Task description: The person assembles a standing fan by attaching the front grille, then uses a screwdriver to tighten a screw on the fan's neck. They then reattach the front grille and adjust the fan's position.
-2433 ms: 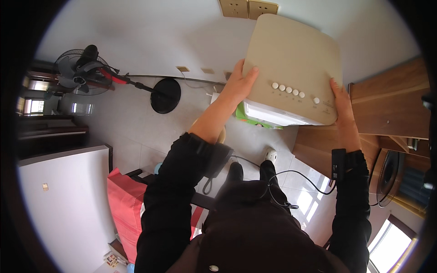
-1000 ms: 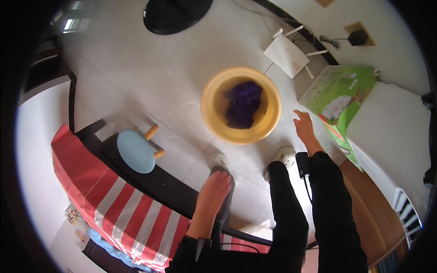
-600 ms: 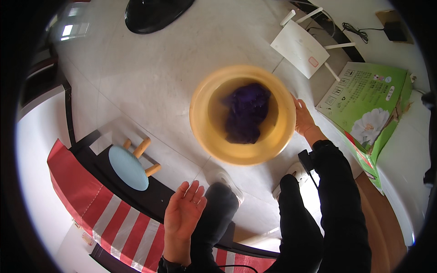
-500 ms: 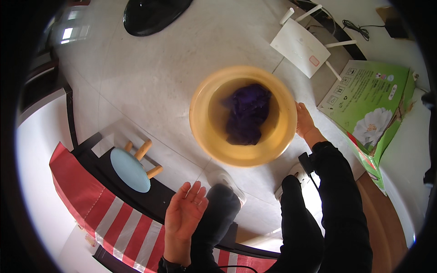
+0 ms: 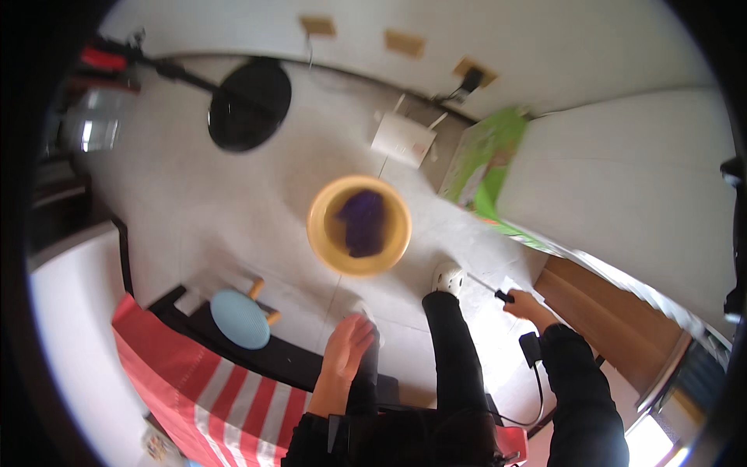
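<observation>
My right hand (image 5: 527,305) is closed around the black end of a thin rod (image 5: 484,283), which points toward my white shoe (image 5: 447,278). The kind of tool cannot be made out. My left hand (image 5: 348,352) hangs in front of my left leg, slightly blurred, its fingers stretched out and holding nothing. Ahead of my feet, a yellow basin (image 5: 320,247) stands on the tiled floor. Dark purple cloth (image 5: 363,223) lies bunched in the water inside it.
To the left is a small stool (image 5: 240,319) with a light blue seat, beside a red-and-white striped cover (image 5: 226,401). Beyond the basin are a black round base (image 5: 250,109) and a white router (image 5: 403,138). A green box (image 5: 486,167) stands at right.
My view has risen and tilted up, so the basin looks smaller and farther off. My right hand has left the basin's side and now holds the rod. My left palm has turned inward.
</observation>
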Available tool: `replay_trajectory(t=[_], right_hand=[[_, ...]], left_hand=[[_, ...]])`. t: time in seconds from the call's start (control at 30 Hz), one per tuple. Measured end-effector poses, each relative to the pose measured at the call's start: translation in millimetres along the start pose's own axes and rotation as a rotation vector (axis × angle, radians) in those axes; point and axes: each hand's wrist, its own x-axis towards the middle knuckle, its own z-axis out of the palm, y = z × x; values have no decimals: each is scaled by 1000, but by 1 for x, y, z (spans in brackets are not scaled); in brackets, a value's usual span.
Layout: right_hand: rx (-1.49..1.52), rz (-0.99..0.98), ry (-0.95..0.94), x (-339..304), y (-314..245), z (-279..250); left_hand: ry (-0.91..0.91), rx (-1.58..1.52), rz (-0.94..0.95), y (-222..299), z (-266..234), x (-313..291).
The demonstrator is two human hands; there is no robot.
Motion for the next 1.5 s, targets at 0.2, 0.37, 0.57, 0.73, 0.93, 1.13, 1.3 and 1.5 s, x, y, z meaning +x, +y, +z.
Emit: replay_trajectory(t=[0.2, 0.37, 0.57, 0.73, 0.93, 1.13, 1.3, 1.5], right_hand=[[678, 184, 119, -241, 7, -5], [915, 202, 451, -417, 16, 68], [1356, 385, 667, -540, 53, 182], [1714, 516, 836, -612, 97, 265], [2006, 640, 1190, -670, 195, 332], [2293, 516, 1359, -707, 322, 330], [2598, 268, 1466, -683, 405, 264], [2343, 421, 1488, -694, 455, 205]], left_hand=[[-142, 350, 282, 107, 52, -140], [-308, 518, 358, 148, 118, -246], [-663, 687, 381, 89, 209, -334], [-903, 1032, 265, -45, 292, -388], [-1098, 1414, 252, -267, 373, -437], [-1414, 1741, 446, -477, 438, -466], [-1726, 1921, 888, -579, 476, -469], [-1829, 1950, 1108, -666, 528, -445]])
